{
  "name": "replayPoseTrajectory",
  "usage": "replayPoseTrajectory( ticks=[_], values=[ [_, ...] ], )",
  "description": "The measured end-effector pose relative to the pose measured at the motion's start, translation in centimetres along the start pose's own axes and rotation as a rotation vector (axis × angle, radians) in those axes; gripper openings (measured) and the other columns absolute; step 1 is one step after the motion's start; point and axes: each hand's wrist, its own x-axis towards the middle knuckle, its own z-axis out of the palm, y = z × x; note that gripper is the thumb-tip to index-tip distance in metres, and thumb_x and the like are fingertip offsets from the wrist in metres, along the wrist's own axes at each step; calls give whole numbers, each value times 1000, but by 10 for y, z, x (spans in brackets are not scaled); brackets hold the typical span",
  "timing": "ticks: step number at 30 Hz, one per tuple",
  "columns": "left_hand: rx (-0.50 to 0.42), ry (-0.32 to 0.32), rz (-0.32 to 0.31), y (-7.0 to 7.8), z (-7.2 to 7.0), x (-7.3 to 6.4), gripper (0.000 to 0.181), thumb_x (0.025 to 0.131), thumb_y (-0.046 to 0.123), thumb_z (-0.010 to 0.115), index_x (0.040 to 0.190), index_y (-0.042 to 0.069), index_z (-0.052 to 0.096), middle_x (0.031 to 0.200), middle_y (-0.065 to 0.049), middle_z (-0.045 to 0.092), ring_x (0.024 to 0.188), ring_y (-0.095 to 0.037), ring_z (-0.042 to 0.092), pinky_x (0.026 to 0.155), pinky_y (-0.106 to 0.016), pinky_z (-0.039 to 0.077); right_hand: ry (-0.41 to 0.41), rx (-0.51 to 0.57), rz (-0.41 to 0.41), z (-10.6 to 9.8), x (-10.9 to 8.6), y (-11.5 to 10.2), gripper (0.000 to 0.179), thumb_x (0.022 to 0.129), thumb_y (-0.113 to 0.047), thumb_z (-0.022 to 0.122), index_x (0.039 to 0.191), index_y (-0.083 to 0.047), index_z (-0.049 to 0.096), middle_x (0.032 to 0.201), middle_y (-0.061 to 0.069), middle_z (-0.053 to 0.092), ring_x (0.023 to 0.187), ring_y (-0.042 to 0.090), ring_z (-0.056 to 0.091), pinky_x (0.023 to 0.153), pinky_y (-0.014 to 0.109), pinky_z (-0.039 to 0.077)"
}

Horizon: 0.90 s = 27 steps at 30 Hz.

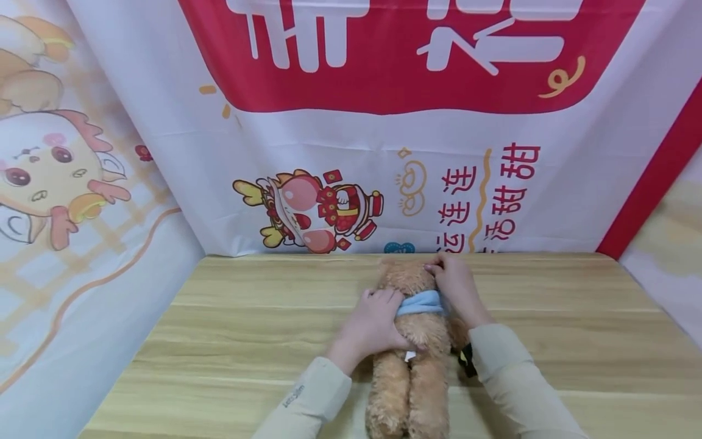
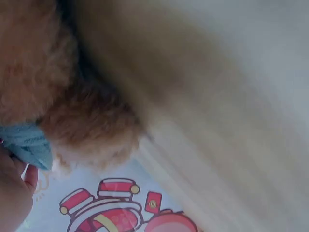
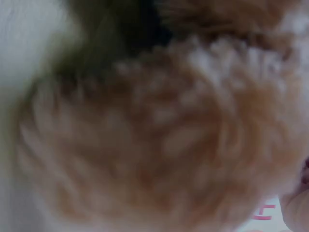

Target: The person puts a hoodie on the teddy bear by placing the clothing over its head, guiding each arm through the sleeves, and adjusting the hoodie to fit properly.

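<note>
Head view: tan curly plush teddy bear (image 1: 412, 341) lying lengthwise on the pale wooden desk (image 1: 230, 329), legs toward the camera; left hand (image 1: 373, 323) curled round its side at the light blue knitted scarf (image 1: 421, 302), right hand (image 1: 455, 286) gripping the head end beside that scarf. Left wrist view: fuzzy tan plush with a blue scarf corner, fingertips (image 2: 14, 188) touching it. Right wrist view: blurred tan fur, grip impossible to tell.

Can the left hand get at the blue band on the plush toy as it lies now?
Probably yes. The left hand rests on the plush toy with its fingertips right at the left end of the blue band. Nothing lies between them; the right hand holds the other side.
</note>
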Motion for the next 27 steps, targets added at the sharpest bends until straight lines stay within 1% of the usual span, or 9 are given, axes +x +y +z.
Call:
replayPoseTrajectory(
  ticks=[2,5,10,14,16,18,21,25,27],
  values=[
    [-22,6,-8,2,3,-2,99,60,83,63,131,16,49,129,-1,57,119,-19,54,101,-40,39,13,3,0,-2,1,3,17,94,-16,60,83,-3,64,84,14,68,68,22,56,59,31,43],
    [-43,40,-30,4,4,-3,99,59,82,65,132,17,49,127,-1,56,116,-19,54,99,-40,40,8,20,-58,-5,0,4,16,93,-16,61,87,-2,67,87,15,69,74,25,60,64,35,47],
    [-102,43,-65,3,6,-4,105,59,78,69,138,15,43,132,-5,51,120,-21,51,102,-41,40,-4,119,-78,-12,-8,7,17,94,-19,60,98,-3,65,96,14,64,87,25,58,71,35,49],
    [-106,27,-58,2,6,-3,114,59,76,71,148,17,31,152,-7,32,125,-26,49,102,-41,42,-24,135,-75,-18,-18,14,20,95,-25,60,94,-6,63,90,11,62,79,20,55,66,28,45],
    [-73,13,-38,1,5,-1,116,61,77,69,152,20,24,159,-5,20,122,-27,52,99,-39,43,-69,111,-92,-19,-22,19,23,95,-29,59,95,-7,67,89,9,66,78,18,56,65,28,45],
    [-46,-4,-26,1,5,-1,115,62,79,66,153,24,21,161,-2,15,117,-27,55,95,-37,43,-124,88,-119,-18,-26,22,26,96,-31,57,99,-9,70,93,9,68,82,18,59,69,29,48],
    [-24,-27,-24,2,6,1,114,63,83,60,153,27,19,162,0,15,114,-27,55,93,-36,43,-175,94,-151,-16,-30,24,27,96,-32,56,100,-9,70,101,9,66,91,22,61,77,36,52],
    [-27,-58,-58,4,7,5,115,63,86,57,154,27,17,161,0,18,116,-30,54,96,-38,42,-167,96,-208,-16,-33,23,24,96,-27,57,91,-8,70,99,12,64,93,27,62,82,43,53],
    [-57,-74,-91,6,6,7,115,63,85,58,153,27,18,161,-1,17,122,-33,52,101,-43,40,-154,89,-238,-15,-36,23,21,95,-24,58,88,-8,69,101,13,64,96,30,62,85,47,52]
  ],
)
